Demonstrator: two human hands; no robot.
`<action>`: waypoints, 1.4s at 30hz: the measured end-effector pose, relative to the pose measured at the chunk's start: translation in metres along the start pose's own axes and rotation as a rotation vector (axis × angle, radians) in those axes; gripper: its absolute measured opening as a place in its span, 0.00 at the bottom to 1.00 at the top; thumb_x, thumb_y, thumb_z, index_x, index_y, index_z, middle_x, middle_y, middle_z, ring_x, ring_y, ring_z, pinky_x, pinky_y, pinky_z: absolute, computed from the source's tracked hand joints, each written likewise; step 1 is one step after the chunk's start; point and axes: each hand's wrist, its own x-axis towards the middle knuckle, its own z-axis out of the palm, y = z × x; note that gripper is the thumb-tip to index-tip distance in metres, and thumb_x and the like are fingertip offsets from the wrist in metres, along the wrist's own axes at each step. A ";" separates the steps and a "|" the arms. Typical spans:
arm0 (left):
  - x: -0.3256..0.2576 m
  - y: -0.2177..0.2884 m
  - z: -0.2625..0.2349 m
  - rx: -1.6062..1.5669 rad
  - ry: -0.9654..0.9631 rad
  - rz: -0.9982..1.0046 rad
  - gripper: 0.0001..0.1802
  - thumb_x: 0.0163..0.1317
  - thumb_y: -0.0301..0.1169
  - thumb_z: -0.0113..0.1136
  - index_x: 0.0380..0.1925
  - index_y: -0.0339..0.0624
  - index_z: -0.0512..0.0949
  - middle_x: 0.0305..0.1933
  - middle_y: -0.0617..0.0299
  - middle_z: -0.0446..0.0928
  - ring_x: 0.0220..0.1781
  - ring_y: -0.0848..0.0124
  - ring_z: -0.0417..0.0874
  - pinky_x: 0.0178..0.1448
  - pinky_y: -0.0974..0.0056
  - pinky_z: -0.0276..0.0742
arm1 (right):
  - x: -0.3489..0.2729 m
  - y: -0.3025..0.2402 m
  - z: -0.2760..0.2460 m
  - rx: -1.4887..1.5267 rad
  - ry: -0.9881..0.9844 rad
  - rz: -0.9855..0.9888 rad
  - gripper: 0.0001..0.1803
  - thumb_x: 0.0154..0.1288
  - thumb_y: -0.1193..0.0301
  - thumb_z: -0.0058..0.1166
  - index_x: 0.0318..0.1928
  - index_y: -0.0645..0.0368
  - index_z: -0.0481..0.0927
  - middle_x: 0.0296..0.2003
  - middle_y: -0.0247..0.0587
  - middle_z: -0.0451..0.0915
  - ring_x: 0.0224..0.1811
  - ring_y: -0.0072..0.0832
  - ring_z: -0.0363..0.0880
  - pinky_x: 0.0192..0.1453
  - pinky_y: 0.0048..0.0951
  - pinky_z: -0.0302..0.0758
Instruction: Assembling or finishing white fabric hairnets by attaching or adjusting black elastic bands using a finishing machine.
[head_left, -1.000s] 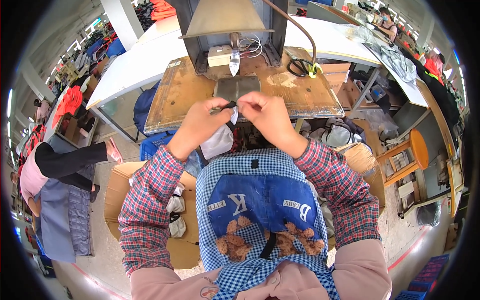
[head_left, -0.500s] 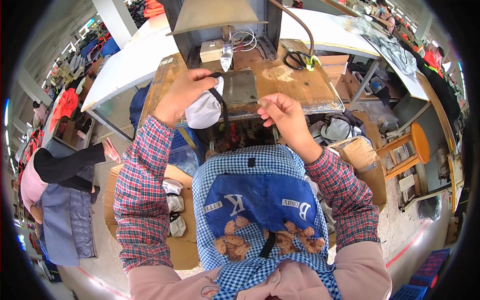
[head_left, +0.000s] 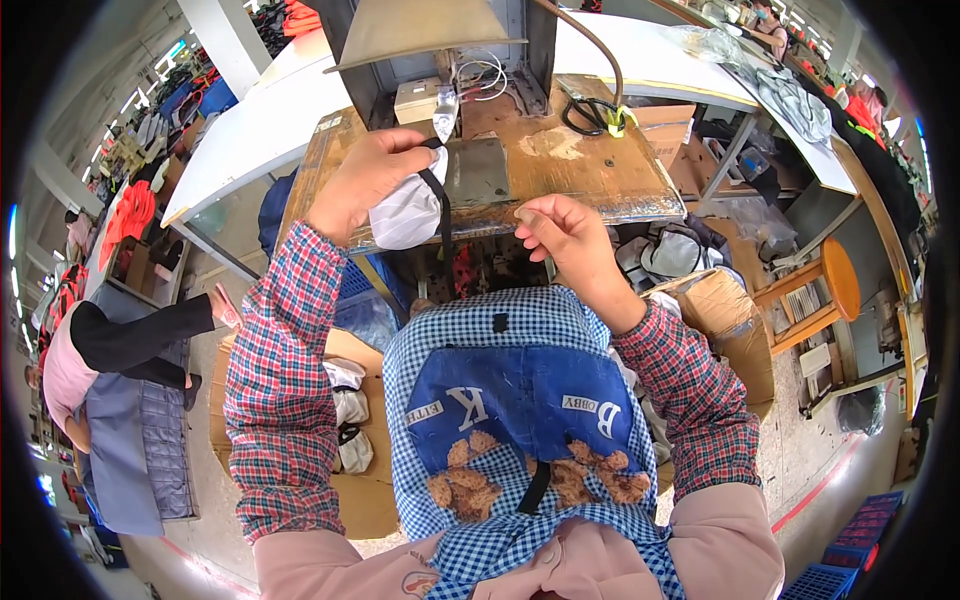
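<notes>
the left hand (head_left: 365, 185) is closed around one white fabric piece (head_left: 405, 215) with a black strap (head_left: 440, 205), lifting it over the front edge of the worn wooden table (head_left: 590, 175), just beside the grey metal plate (head_left: 475, 172) under the machine (head_left: 440, 40), probably so the piece sits ready at the plate. the right hand (head_left: 560, 235) hovers near the table's front edge, fingers curled and tips pinched together; whether it grips anything small i cannot tell. both plaid sleeves come up past a blue checked apron (head_left: 515, 400). one pair of black scissors (head_left: 585, 115) lies on the table's far right. on the floor to the left, a cardboard box (head_left: 345, 430) holds at least three more white pieces, and another person (head_left: 100, 380) bends nearby.
</notes>
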 end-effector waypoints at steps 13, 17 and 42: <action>-0.073 0.014 0.021 0.262 -0.073 -0.171 0.13 0.57 0.35 0.62 0.36 0.35 0.80 0.31 0.63 0.78 0.35 0.78 0.75 0.40 0.69 0.71 | -0.012 0.032 0.007 -1.368 -0.114 -0.734 0.15 0.65 0.69 0.56 0.50 0.62 0.77 0.45 0.47 0.80 0.47 0.37 0.80 0.55 0.37 0.75; -0.098 0.003 0.036 0.481 -0.062 0.303 0.12 0.56 0.30 0.62 0.36 0.32 0.76 0.35 0.57 0.76 0.39 0.67 0.77 0.46 0.65 0.72 | -0.020 -0.007 0.029 0.019 -0.124 -0.020 0.15 0.67 0.69 0.58 0.49 0.66 0.78 0.38 0.36 0.82 0.36 0.16 0.78 0.39 0.20 0.76; 0.008 -0.008 -0.007 0.144 -0.023 0.055 0.08 0.58 0.30 0.55 0.33 0.37 0.78 0.30 0.70 0.76 0.33 0.82 0.75 0.37 0.74 0.70 | -0.032 0.010 0.027 -0.214 -0.161 -0.139 0.08 0.66 0.74 0.55 0.45 0.62 0.80 0.28 0.33 0.80 0.29 0.14 0.74 0.34 0.20 0.73</action>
